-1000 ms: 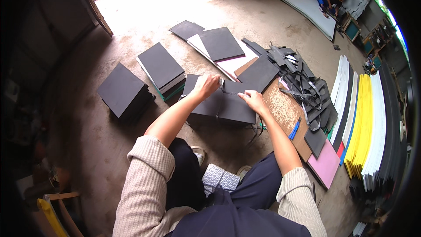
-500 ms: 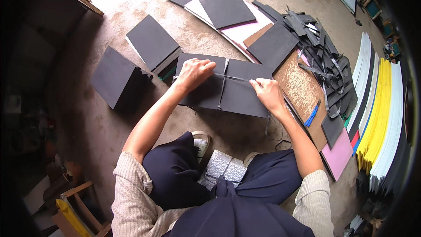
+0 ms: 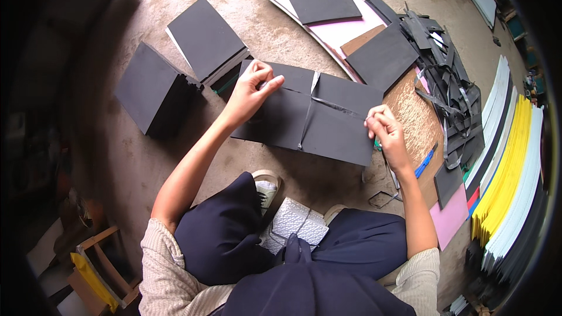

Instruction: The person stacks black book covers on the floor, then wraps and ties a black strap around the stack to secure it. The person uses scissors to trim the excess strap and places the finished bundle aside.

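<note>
A bundle of black sheets (image 3: 339, 134) lies before my knees, with a dark strap (image 3: 307, 118) crossed over its top face. My left hand (image 3: 253, 92) is raised over the bundle's left end, its fingers curled and the thumb pointing right. Over the right end my right hand (image 3: 387, 134) has its fingertips pressed together. The lengthwise run of strap passes toward both hands, but whatever sits in either set of fingers is hidden.
Two stacks of black sheets (image 3: 205, 38) (image 3: 143, 85) stand to the left. Black offcuts (image 3: 436, 61) pile up at the right, beyond a blue cutter (image 3: 426, 161) on a brown board (image 3: 413, 102). Yellow and white sheets (image 3: 503, 169) line the far right. A white patterned block (image 3: 295, 225) sits between my feet.
My hands have moved apart, left hand outward to the left and right hand toward the bundle's right end. The whole view has shifted slightly.
</note>
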Demonstrator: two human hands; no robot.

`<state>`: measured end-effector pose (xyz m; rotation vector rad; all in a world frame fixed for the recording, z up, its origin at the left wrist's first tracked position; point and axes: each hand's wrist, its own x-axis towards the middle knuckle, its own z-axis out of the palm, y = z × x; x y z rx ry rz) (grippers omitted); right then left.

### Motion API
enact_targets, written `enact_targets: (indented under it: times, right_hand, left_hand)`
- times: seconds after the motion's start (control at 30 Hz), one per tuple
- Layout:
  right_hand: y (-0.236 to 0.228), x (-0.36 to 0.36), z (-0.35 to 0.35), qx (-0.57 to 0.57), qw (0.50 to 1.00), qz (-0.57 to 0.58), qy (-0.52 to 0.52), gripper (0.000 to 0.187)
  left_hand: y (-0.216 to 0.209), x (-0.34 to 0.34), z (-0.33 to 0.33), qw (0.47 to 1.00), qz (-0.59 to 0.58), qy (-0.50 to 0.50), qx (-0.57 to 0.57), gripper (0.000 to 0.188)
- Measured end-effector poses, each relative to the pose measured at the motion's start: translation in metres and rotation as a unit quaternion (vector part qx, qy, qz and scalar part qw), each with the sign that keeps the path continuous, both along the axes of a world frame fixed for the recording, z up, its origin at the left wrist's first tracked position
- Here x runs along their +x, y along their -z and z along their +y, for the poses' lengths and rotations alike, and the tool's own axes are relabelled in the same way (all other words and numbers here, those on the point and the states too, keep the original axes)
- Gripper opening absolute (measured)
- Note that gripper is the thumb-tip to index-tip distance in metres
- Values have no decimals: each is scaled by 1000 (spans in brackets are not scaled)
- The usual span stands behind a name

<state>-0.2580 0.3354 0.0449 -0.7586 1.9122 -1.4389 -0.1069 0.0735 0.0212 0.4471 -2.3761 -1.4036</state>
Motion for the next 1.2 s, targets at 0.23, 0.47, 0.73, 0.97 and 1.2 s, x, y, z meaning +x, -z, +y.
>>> enact_targets:
  times: [0.23,0.47,0.73,0.97,1.2]
  right_hand:
    - [-6,6,-45,-291,887,-350,-74,35]
    - [4,14,-60,-23,978,190,-87,27]
    - [19,8,-53,-6,984,176,-33,28]
    - [24,5,-53,-12,986,163,-18,30]
    - [27,5,-37,-30,998,52,7,37]
  left_hand:
    - [0,-3,17,810,114,54,572,32]
    - [-6,-17,11,930,54,307,-194,26]
    - [9,-1,-6,921,94,335,-174,30]
    - [6,1,-10,946,39,296,-127,25]
    - [10,16,-11,984,43,164,-47,17]
